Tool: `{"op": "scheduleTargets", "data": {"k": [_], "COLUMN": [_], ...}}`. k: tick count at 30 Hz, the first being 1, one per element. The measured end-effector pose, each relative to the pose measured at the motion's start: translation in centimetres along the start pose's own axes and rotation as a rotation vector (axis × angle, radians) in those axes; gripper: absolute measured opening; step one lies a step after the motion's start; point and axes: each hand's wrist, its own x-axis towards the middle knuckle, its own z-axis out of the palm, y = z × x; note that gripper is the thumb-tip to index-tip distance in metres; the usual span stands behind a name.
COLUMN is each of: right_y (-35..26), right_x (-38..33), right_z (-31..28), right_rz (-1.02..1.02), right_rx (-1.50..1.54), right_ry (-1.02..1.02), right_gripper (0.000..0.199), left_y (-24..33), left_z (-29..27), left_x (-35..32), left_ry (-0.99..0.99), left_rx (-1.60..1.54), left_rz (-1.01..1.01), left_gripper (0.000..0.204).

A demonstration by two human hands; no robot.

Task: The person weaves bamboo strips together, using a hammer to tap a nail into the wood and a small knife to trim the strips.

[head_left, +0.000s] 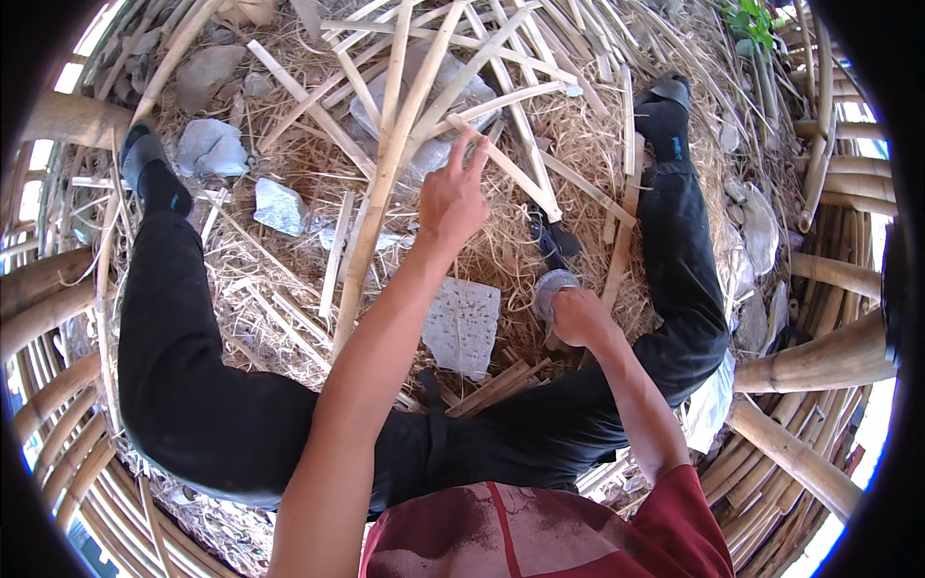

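Bamboo strip (pixel 506 166) runs diagonally up-left under open left hand (pixel 451 197); right hand (pixel 576 316) grips a knife (pixel 551 252) pointing up.

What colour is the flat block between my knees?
Pale grey, speckled with small dark pits; the flat block shows in the head view.

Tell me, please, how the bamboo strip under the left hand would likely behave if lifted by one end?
The bamboo strip by the left hand is long and thin, so it would probably flex slightly yet stay fairly stiff. It looks dry and split, likely light. Flat-sided, it seems unlikely to roll.
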Motion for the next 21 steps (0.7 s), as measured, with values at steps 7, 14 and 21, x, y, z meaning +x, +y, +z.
{"op": "scheduleTargets", "data": {"k": [7, 14, 21], "right_y": [0.9, -0.3, 0.3], "right_x": [1.2, 0.1, 0.6], "right_z": [0.8, 0.0, 0.2], "right_rz": [-0.154, -0.070, -0.037], "right_rx": [-0.174, -0.152, -0.130], "right_ry": [-0.040, 0.023, -0.010], "right_gripper": [0.018, 0.016, 0.015], "left_y": [-0.5, -1.0, -0.5], "left_z": [-0.1, 0.4, 0.3], "left_x": [-0.1, -0.1, -0.3], "left_ry": [0.082, 0.080, 0.073], "left_rx": [-0.033, -0.085, -0.090], "left_rz": [0.041, 0.021, 0.039], "left_gripper": [0.087, 0.085, 0.088]}}
